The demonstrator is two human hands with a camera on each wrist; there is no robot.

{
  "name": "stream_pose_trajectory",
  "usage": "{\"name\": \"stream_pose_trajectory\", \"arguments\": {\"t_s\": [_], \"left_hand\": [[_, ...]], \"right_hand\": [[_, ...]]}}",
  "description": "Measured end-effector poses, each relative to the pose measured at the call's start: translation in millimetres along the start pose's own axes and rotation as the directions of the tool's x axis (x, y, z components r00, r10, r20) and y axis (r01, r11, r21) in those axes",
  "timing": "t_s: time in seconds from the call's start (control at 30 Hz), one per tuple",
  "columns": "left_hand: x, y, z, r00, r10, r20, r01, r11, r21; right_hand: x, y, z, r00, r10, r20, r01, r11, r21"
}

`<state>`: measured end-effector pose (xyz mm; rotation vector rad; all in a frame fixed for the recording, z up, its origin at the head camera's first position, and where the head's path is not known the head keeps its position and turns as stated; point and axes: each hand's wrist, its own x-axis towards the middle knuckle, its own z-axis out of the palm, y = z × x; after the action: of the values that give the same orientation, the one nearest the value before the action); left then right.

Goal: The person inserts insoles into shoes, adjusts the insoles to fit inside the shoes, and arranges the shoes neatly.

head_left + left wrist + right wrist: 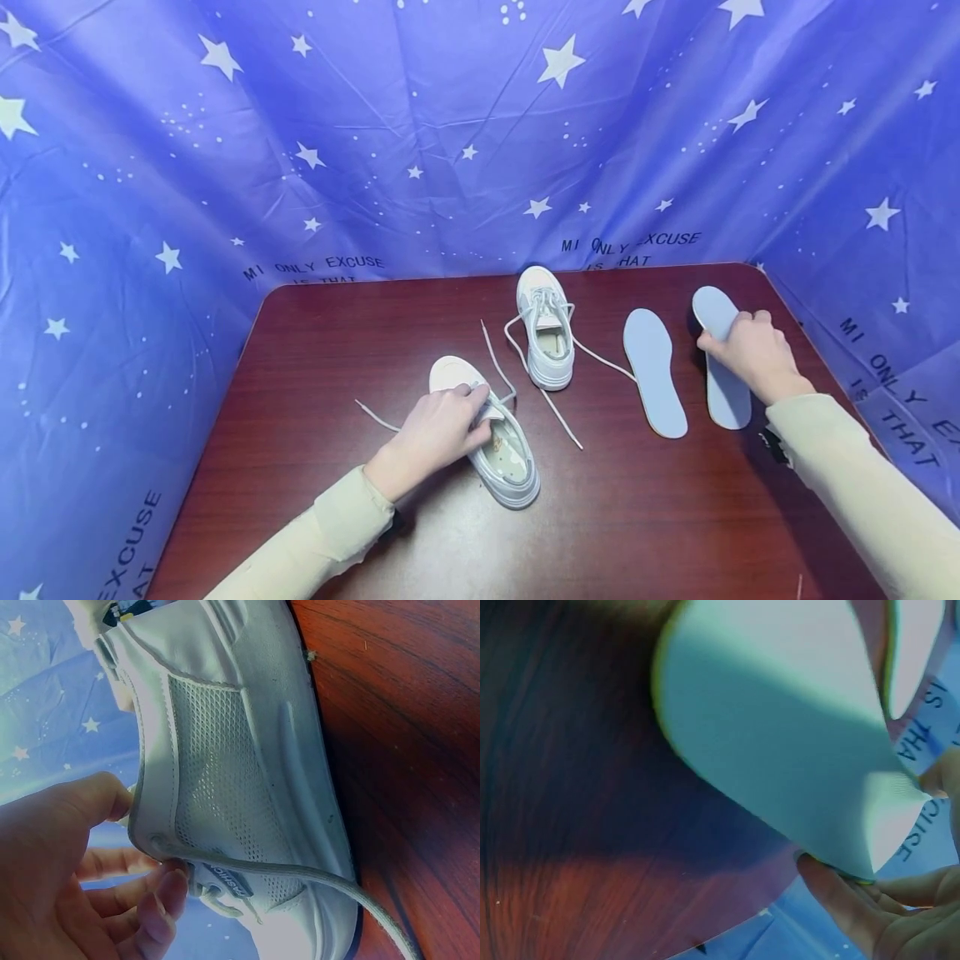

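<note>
A white lace-up shoe [513,493] stands at the front middle of the table, its laces loose and its inside open to view. My left hand [442,423] grips it by the upper near the tongue. In the left wrist view, the shoe's mesh side [214,757] and a hanging lace [300,871] show beside the fingers. At the right, my right hand [753,348] holds a pale insole [727,400] by its edges, thumb on one side and fingers on the other. The right wrist view shows that insole [772,742] bent a little near the fingers.
A second white shoe [551,371] with loose laces stands farther back. Another pale insole [652,367] lies between it and the held one, with a lace end beside it. Blue star-printed cloth [465,125] walls the brown table [337,333] at back and sides.
</note>
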<state>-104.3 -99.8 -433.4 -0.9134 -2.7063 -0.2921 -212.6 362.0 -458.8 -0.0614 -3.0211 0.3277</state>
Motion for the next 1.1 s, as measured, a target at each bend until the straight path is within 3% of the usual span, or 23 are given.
{"name": "stream_pose_trajectory", "arguments": {"t_s": [0.2, 0.53, 0.77, 1.1], "left_hand": [[-0.1, 1.4, -1.0, 1.0, -0.006, 0.017, 0.006, 1.0, 0.003], [-0.3, 1.6, 1.5, 1.0, 0.007, -0.003, -0.007, 1.0, 0.014], [0.0, 0.5, 1.9, 0.999, 0.027, -0.022, -0.026, 1.0, 0.01], [1.6, 0.9, 1.5, 0.998, 0.033, -0.044, -0.032, 0.999, 0.021]], "right_hand": [[-5.8, -7.9, -7.6, 0.999, -0.002, 0.036, 0.001, 1.0, 0.027], [-18.5, -30.1, -16.9, 0.993, -0.091, -0.08, 0.099, 0.989, 0.109], [-28.8, -50.3, -31.1, 0.989, -0.136, -0.055, 0.143, 0.977, 0.155], [-47.4, -83.7, -43.6, 0.962, -0.257, -0.094, 0.269, 0.951, 0.152]]}}
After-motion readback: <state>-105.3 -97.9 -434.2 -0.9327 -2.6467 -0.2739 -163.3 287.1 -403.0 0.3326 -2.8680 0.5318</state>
